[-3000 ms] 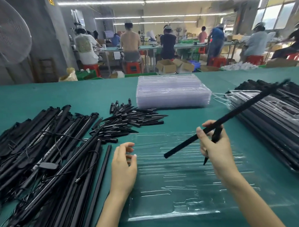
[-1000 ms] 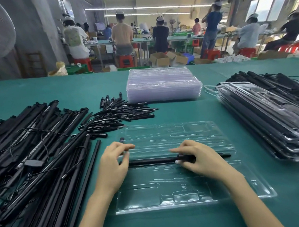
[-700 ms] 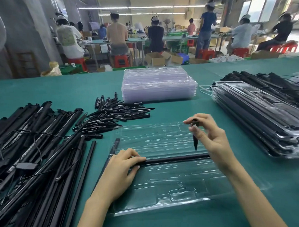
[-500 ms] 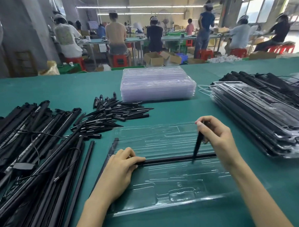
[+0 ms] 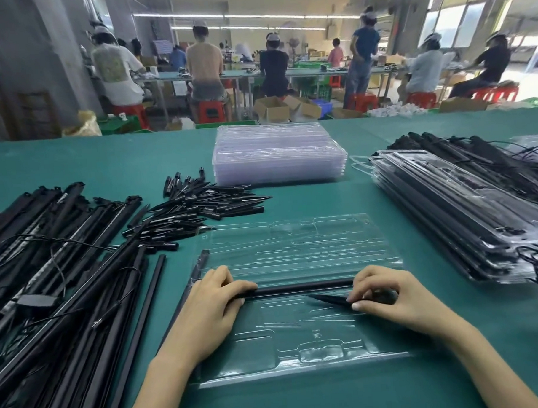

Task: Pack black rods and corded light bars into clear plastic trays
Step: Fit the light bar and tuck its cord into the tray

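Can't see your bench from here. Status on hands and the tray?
Left hand pressing long black rod in clear tray. Right hand pinching short spike, low over tray. Nothing blocking.

Bare worktop (image 5: pixel 331 398) lies open on the near side of the tray (image 5: pixel 294 252) and in a strip between it and the packed stack (image 5: pixel 465 213) on the right, while the rod pile (image 5: pixel 79 273) crowds its left edge and the spikes (image 5: pixel 200 207) and the tray stack (image 5: pixel 278 160) stand beyond it.

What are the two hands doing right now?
Left hand: open, fingers pressing the black rod into the clear tray.
Right hand: pinching a short pointed spike.
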{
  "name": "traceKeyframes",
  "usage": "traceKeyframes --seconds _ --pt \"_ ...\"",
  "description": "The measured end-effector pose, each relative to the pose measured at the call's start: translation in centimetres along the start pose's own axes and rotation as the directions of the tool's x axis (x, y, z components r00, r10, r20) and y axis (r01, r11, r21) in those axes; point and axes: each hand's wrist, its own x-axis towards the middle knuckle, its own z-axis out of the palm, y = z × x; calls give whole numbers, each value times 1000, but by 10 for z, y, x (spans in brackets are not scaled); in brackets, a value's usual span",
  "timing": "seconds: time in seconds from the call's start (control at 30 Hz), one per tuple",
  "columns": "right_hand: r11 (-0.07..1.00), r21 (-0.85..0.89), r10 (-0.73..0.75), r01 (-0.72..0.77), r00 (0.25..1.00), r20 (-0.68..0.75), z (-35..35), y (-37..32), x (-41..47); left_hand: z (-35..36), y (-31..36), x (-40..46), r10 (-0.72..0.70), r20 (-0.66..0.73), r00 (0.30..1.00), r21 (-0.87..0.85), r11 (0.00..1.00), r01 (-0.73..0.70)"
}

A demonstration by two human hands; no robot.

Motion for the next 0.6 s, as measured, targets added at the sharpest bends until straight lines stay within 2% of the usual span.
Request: traceKeyframes --seconds 0.3,0.6 --pt "989 -141 -45 53 997 62 0 -2 -3 0 -1 0 -4 11 1000 -9 1000 4" --pt "990 -137 -29 40 997 77 -3 -2 -3 -4 1 1 -10 37 999 -5 1000 10"
